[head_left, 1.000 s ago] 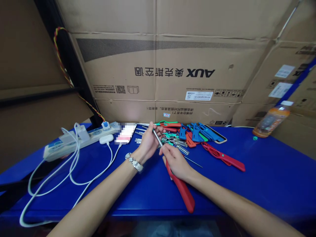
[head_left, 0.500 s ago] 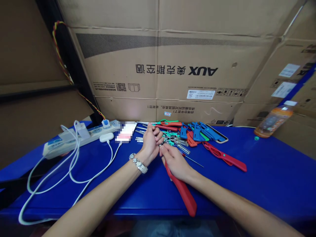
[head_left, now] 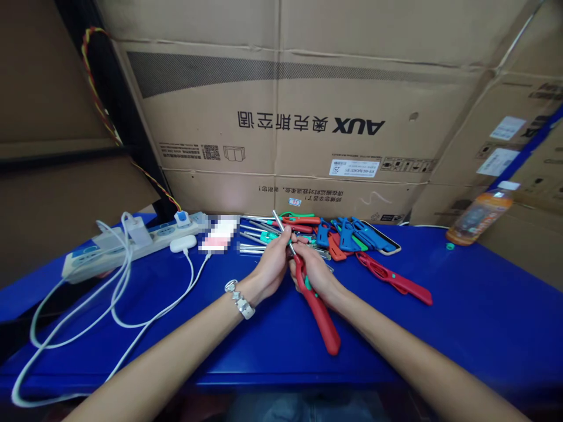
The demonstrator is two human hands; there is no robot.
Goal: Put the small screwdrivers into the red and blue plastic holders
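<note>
Nearest me, on the near side of the red lighter [head_left: 323, 319], the front edge of the blue surface [head_left: 396, 351] crosses my view. I hold that lighter above the surface, its thick handle end slanting back toward me and to the right. My right hand [head_left: 319, 272] is closed around the lighter's narrower looped part, where a bit of green shows. My left hand [head_left: 270, 264], with a white band [head_left: 243, 306] on its wrist, is pinched around the metal tube [head_left: 277, 218] in line with the lighter's front, and the tube's bare end points away from me. My two hands meet there; I cannot tell exactly how the tube sits in the lighter, as my fingers cover the join.

Well to the left of the lighter, loose white cables [head_left: 127, 275] loop over the surface. To its right lies a second red handle [head_left: 413, 288]. Just beyond the lighter is a jumble: metal rods [head_left: 251, 249], blue handles [head_left: 347, 237] and an orange piece [head_left: 337, 251]. Beyond it to the left are a phone with a blurred screen [head_left: 220, 230] and a white power strip [head_left: 165, 237]; beyond it to the far right, a bottle of orange drink [head_left: 484, 218] leans. Farthest past the lighter stands a cardboard wall [head_left: 272, 146] with upside-down print.
</note>
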